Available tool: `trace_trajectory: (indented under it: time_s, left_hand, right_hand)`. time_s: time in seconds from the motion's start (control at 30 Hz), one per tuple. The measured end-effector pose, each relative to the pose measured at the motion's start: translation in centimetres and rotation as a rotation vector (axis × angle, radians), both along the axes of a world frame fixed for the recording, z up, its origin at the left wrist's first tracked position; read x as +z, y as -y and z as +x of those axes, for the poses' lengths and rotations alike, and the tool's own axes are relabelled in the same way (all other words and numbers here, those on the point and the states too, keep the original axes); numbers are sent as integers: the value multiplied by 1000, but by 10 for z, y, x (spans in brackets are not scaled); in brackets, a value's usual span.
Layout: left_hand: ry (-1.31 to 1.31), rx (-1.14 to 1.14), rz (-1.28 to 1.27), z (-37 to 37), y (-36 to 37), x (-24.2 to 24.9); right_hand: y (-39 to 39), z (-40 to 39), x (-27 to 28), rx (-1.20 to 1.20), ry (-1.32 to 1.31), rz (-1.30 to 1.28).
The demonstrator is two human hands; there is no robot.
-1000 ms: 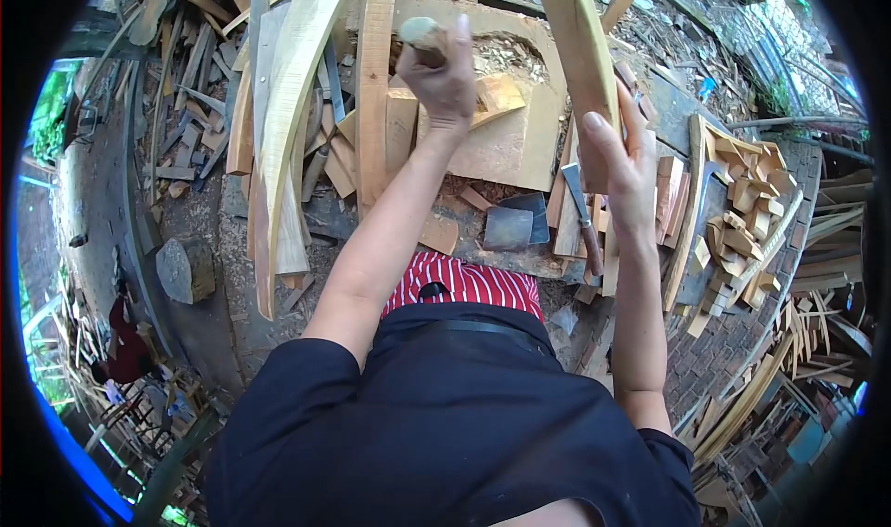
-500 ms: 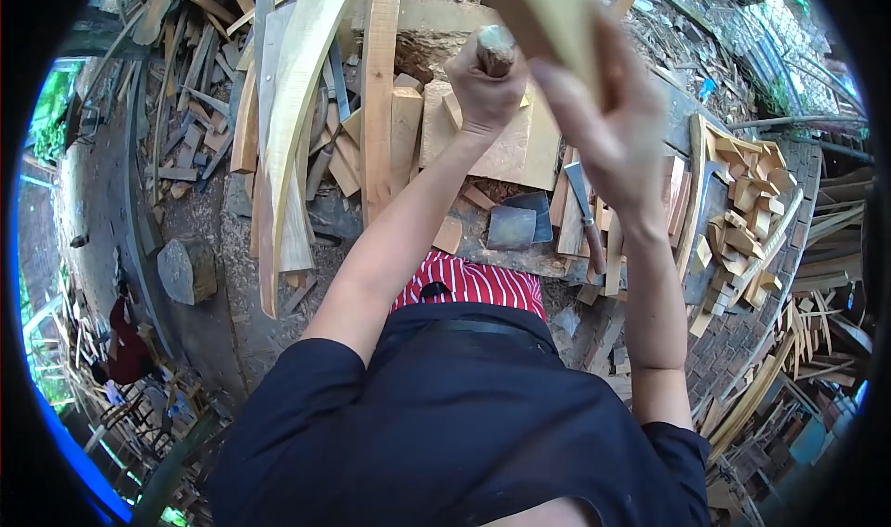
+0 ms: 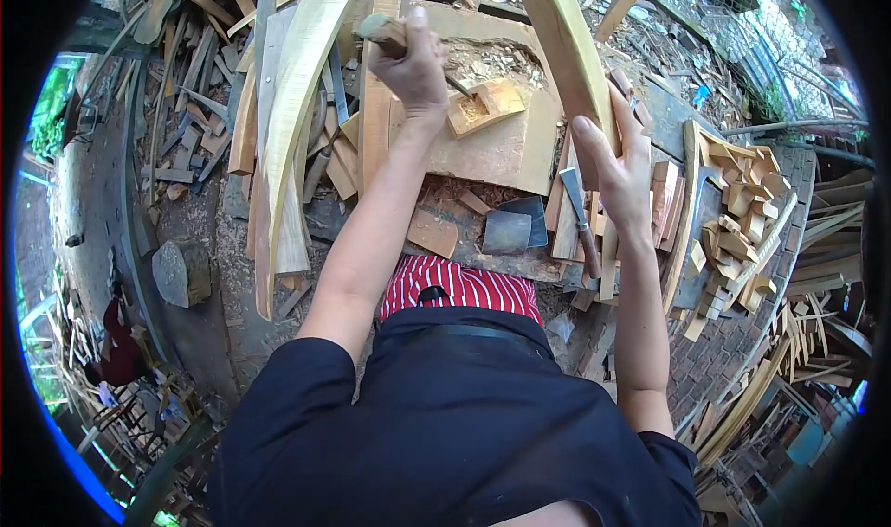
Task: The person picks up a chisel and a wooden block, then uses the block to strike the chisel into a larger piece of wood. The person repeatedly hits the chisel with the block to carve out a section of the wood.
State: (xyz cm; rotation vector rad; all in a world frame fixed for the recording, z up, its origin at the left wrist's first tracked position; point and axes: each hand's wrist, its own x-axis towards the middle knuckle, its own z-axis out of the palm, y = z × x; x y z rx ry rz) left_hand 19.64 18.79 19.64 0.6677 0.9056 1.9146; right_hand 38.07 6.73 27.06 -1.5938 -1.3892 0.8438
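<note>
My left hand [image 3: 413, 77] is wrapped round the wooden handle of a chisel [image 3: 384, 33], which leans to the left. Its metal blade runs down to a small pale wooden block [image 3: 504, 102], with the tip at a rough hollow cut in the block. Under that block is a flat wooden board [image 3: 483, 156] strewn with chips. My right hand [image 3: 624, 170] grips the lower end of a long, thick wooden billet [image 3: 574, 54], held up to the right of the block and apart from the chisel.
A second chisel [image 3: 580, 221] lies near the bench's front edge, beside dark flat plates [image 3: 510, 230]. Long boards [image 3: 302, 91] stand at left. Several cut wooden pieces [image 3: 742, 221] are heaped at right. A grey stone [image 3: 183, 274] sits on the left.
My left hand has moved left and tilted the chisel, bringing the hollowed block into view. The billet in my right hand has swung right, away from the chisel.
</note>
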Motion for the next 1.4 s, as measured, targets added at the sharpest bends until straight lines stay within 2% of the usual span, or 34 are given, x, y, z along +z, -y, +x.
trace_trajectory:
  time_s: [0.2,0.4,0.6,0.7,0.83,0.93,1.0,1.03,1.07,1.13,1.2,1.27,1.3,1.33,1.37,1.4]
  left_hand:
    - [-19,-28,11,22,1,-2]
    - [-157,-55,20,23,6,-5]
    - [-243,22,70,26,3,-18]
    - [-235,35,87,28,5,-17]
    - [-361,53,148,32,4,-30]
    - [-428,52,166,38,13,-23]
    - [-349,104,124,45,18,-11]
    - [-413,125,129,44,18,-7]
    - [-365,130,116,46,20,-7]
    - [-337,66,166,45,21,-22]
    - [-394,81,177,42,12,-29]
    - [-425,130,153,43,16,-36]
    - [-424,67,136,42,22,-26]
    - [-426,67,131,39,23,-38]
    - [-181,-90,150,39,19,-58]
    - [70,-249,172,41,15,-58]
  right_hand:
    - [5,7,3,-55,-49,-17]
    - [2,11,-1,-46,-29,36]
    - [-4,7,5,-2,63,52]
    - [-3,5,0,5,43,50]
    - [-8,-4,13,21,-4,27]
    - [-17,-15,35,76,-71,103]
    - [-22,-29,49,116,-204,312]
    - [-23,-34,48,138,-205,332]
    - [-24,-38,39,157,-174,290]
    - [-34,-32,27,304,379,155]
    - [-41,-31,33,311,415,144]
    - [-38,-37,46,208,46,396]
    - [-34,-42,57,159,-83,395]
    - [-38,-44,49,117,-75,530]
    - [-38,-42,36,180,102,428]
    - [-38,-40,33,237,284,326]
